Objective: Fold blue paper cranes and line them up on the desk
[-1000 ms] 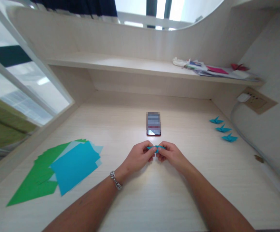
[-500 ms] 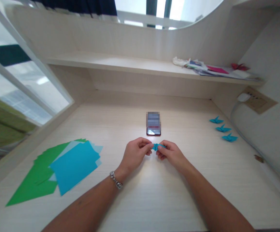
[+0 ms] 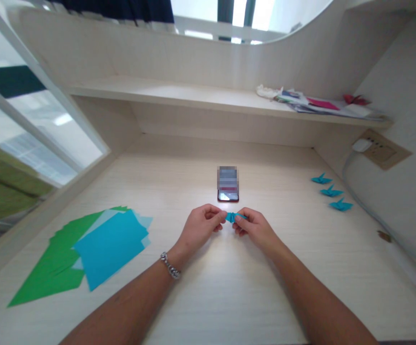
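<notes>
At the far left of the desk [image 3: 208,302], a fanned stack of green paper [image 3: 50,268] lies flat, its lowest corner pointing toward the near edge. On top of it, and reaching past its right side, is a blue sheet [image 3: 114,249], with paler corners [image 3: 145,222] of other sheets poking out from beneath. None of this paper looks folded, so it appears to be stock not yet worked.

Next comes the left hand [image 3: 200,225], a metal bracelet [image 3: 170,266] around its wrist. Its thumb and fingers are drawn close together, pinching the left end of a small folded blue paper [image 3: 231,217]. That piece is held between the two hands, just on the near side of a phone [image 3: 228,184] lying on the desk. The right hand [image 3: 257,226] pinches the other end, fingers curled in behind. The folded paper is well creased and compact, so it seems far along, though it is too small and too covered by fingertips to tell which folds remain.

Farther right, near the wall, three blue paper birds [image 3: 331,191] sit in a slanting row, apparently finished, close to a pale cord [image 3: 364,207].
</notes>
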### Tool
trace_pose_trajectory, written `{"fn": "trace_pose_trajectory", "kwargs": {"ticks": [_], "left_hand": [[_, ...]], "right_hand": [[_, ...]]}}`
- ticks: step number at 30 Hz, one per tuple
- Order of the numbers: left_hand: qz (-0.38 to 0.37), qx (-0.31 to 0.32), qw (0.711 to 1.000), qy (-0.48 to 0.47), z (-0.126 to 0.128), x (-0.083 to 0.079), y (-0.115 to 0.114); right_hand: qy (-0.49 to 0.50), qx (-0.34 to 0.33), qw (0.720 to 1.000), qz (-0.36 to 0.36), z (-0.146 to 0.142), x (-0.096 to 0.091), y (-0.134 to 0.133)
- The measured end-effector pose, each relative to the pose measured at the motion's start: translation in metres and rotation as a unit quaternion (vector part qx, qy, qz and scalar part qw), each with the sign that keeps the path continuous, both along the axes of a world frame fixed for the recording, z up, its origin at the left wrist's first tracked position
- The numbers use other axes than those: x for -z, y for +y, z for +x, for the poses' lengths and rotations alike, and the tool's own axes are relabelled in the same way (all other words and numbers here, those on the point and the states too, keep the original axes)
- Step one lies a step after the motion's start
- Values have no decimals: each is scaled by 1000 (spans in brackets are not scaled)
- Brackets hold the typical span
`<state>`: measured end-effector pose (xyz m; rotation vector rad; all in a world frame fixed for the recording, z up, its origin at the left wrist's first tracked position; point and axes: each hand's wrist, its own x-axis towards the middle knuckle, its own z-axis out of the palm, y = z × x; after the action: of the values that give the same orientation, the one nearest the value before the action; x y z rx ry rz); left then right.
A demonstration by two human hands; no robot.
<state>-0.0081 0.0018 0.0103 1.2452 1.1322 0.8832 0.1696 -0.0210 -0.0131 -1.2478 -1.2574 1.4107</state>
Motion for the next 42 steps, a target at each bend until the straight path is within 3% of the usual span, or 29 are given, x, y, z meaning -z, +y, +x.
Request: {"fn": "trace_pose_trajectory", "kwargs": {"ticks": [10, 15, 20, 28, 37, 42], "left_hand": [[-35, 20, 997, -69, -3, 6, 3], [32, -1, 999, -9, -4, 3, 2], [145, 82, 980, 107, -6, 4, -4], [145, 132, 966, 169, -5, 5, -6], [120, 153, 978, 74, -3, 8, -8], [10, 138, 988, -62, 2, 8, -7]], "right_hand": [[-14, -15, 1000, 6, 0, -1, 0], [-42, -21, 999, 15, 1, 1, 1], [-113, -24, 992, 53, 1, 0, -1], [-177, -28, 980, 85, -1, -3, -6], [-94, -48, 994, 22, 0, -3, -3], [95, -19, 991, -92, -3, -16, -6]]}}
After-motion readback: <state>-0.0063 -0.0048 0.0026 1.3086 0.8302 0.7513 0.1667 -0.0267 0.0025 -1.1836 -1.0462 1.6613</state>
